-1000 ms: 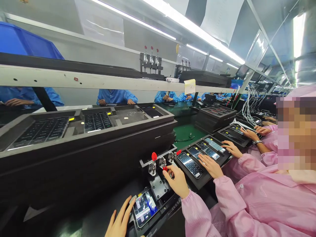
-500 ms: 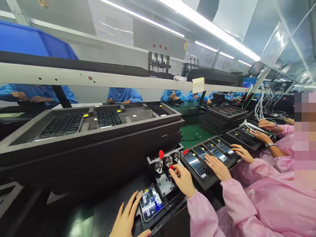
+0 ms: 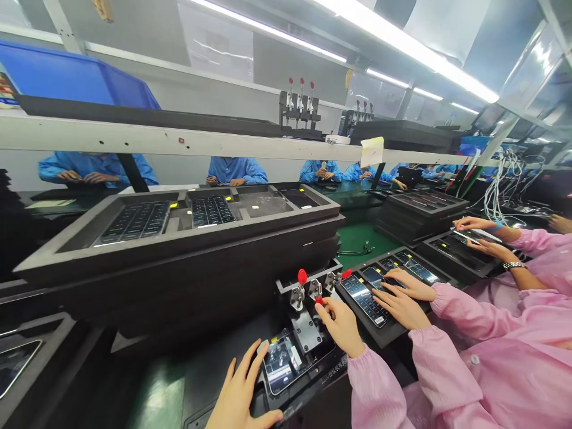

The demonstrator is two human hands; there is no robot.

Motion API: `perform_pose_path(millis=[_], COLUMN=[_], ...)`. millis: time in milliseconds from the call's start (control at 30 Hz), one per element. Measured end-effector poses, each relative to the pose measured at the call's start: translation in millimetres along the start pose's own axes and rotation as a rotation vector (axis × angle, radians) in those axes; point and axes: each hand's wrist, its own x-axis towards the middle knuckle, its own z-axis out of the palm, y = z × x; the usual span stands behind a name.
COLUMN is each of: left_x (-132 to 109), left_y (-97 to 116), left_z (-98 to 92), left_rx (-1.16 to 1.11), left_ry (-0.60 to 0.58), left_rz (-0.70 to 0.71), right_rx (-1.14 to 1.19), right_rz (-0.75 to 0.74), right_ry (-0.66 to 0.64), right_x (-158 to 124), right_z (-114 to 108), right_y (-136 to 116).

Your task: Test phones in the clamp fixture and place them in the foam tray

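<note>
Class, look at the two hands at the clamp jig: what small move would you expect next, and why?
Probably pressing the red-tipped lever down: the right hand has its fingers on it, while the left hand steadies the phone lying in the jig.

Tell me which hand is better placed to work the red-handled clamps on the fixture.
Probably the right hand: its fingers already touch a red clamp handle. The left hand lies flat beside the phone in the fixture, farther from the clamps.
</note>
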Motion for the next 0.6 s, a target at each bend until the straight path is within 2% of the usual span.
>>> perform_pose_path(millis=[467, 533, 600], left_x=[1, 0, 1], left_y=[4, 4, 6], left_z=[-4.2, -4.0, -3.3], left_rx=[-0.004, -0.004, -0.002], left_ry=[0.002, 0.004, -0.008], left_rz=[-0.004, -0.002, -0.007], right_rx=[0.044, 0.059, 0.073], right_rz=[-0.006, -0.017, -0.028], right_ry=[-0.021, -0.001, 0.045], right_x=[-2, -2, 1], right_z=[-3, -13, -34], right_y=[-6, -2, 8])
